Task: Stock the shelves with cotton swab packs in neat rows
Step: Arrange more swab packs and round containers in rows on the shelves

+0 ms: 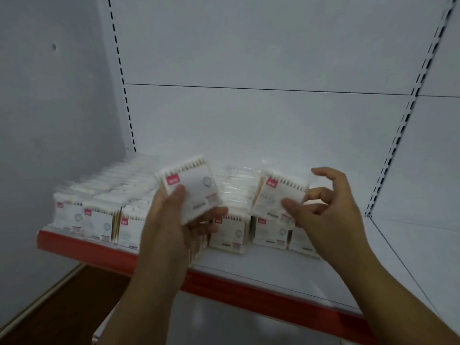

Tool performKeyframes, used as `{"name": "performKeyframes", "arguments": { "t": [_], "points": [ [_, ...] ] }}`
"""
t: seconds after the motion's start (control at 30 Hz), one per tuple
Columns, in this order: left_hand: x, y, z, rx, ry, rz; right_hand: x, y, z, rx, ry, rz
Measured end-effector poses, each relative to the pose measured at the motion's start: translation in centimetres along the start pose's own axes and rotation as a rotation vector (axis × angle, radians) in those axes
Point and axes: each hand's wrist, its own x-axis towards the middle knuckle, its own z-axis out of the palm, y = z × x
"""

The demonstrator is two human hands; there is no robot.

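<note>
Rows of white cotton swab packs with small red labels stand on the white shelf, filling its left part. My left hand grips a stack of packs held above the front rows, thumb on the top pack's face. My right hand pinches a single tilted pack between thumb and fingers, just above the rightmost rows. Packs behind the hands are partly hidden.
The shelf has a red front strip. Its right part holds no packs. White back panels and slotted uprights frame the bay. A wall stands at the left, and dark flooring shows below.
</note>
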Motion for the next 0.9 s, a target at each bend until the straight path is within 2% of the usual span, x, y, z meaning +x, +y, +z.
{"name": "performKeyframes", "arguments": {
  "t": [0.13, 0.2, 0.3, 0.37, 0.47, 0.53, 0.63, 0.7, 0.77, 0.83, 0.9],
  "points": [
    [-0.3, 1.7, -1.3, 0.003, -0.021, 0.075, -0.9, 2.2, 3.4, -0.352, -0.151, 0.003],
    [-0.8, 1.6, -1.7, 0.022, -0.038, 0.057, -1.5, 3.2, 6.0, -0.56, -0.219, -0.073],
    [-1.5, 1.3, -2.0, 0.044, -0.086, -0.006, -1.8, 4.8, 8.3, -0.855, -0.191, -0.258],
    [-1.9, 1.0, -2.2, 0.05, -0.106, -0.068, -1.5, 4.9, 8.5, -0.911, -0.19, -0.284],
    [-2.6, 0.0, -2.0, 0.054, -0.101, -0.151, -1.1, 4.3, 7.5, -0.913, -0.232, -0.225],
    [-2.8, -0.6, -1.8, 0.05, -0.102, -0.186, -0.9, 3.2, 5.9, -0.822, -0.186, -0.159],
    [-3.3, -1.8, -1.2, 0.057, -0.077, -0.228, -1.4, 0.8, 3.8, -0.338, -0.125, -0.118],
    [-3.7, -2.4, -0.5, 0.092, -0.075, -0.245, -1.8, -0.6, 3.7, -0.091, -0.24, -0.062],
    [-4.2, -2.7, 0.0, 0.171, -0.096, -0.209, -1.9, -1.0, 4.3, -0.131, -0.323, -0.068],
    [-4.2, -2.3, -0.5, 0.338, -0.046, -0.059, -1.6, -0.4, 4.6, -0.208, -0.227, -0.089],
    [-3.6, -1.6, -1.8, 0.504, 0.079, 0.135, -1.4, 0.7, 4.8, -0.292, -0.16, -0.064]
  ]
}}
